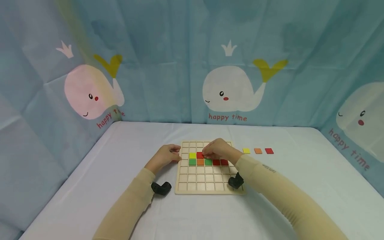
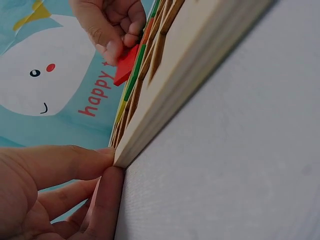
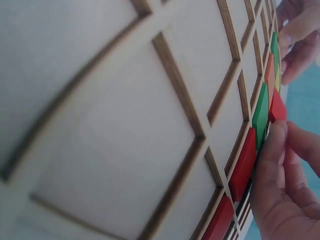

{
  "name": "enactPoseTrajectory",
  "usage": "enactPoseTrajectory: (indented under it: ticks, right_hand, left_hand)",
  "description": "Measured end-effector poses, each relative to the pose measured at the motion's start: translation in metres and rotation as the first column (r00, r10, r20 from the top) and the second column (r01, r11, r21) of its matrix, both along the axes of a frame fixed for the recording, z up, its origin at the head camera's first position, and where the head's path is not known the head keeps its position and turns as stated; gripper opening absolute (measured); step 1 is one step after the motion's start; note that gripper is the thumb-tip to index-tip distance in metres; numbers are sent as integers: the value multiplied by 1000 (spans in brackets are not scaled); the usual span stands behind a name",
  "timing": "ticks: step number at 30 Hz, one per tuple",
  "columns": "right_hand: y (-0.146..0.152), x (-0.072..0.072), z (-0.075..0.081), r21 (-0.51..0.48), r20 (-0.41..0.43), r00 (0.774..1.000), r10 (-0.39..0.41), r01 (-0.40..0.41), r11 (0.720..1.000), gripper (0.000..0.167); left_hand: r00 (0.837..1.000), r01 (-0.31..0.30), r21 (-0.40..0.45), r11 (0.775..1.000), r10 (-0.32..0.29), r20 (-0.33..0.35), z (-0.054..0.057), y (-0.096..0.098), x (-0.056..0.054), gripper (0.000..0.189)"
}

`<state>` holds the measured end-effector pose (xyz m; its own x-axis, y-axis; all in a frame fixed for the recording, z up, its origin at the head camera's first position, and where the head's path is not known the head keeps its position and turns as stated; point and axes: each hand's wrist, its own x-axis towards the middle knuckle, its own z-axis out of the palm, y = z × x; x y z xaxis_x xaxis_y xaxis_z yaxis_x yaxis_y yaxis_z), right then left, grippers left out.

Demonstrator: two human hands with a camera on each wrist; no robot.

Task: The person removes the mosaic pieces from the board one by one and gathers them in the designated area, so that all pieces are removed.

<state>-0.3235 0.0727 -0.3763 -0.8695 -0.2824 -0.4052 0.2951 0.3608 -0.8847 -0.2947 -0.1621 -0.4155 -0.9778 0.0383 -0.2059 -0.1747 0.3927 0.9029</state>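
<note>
A pale blue curtain printed with whales hung behind a table covered in white cloth. On the table lay a wooden board ruled into squares. The person's left hand pinched the board's left edge between thumb and finger, while the right hand reached across the grid, thumb and fingertips together on a red tile. That tile sat tilted at the square just right of a yellow tile; I couldn't tell whether it touched the board. On its near side ran a row of five tiles: green, orange, green, red, red. Three loose tiles, yellow, orange and red, lay right of the board.
</note>
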Motion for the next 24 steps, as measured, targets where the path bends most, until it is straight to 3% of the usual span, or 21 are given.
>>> enactPoseTrajectory:
  ticks: [6,12,24]
  right_hand:
    - [-2,-5,-1,1,-5,999,-36,36,999,13]
    - [-4,0,-3,50,-25,1000,-16,17,999,11]
    - [-8,0,2,121,-83,996,-12,22,992,12]
  left_hand:
    - [1000,-3,2,1000,3,-10,4,1,-1,54]
    - [1000,-6,-10,1000,6,6,-1,1,3,55]
    - [1000,-6,5,1000,6,5,2,1,2,54]
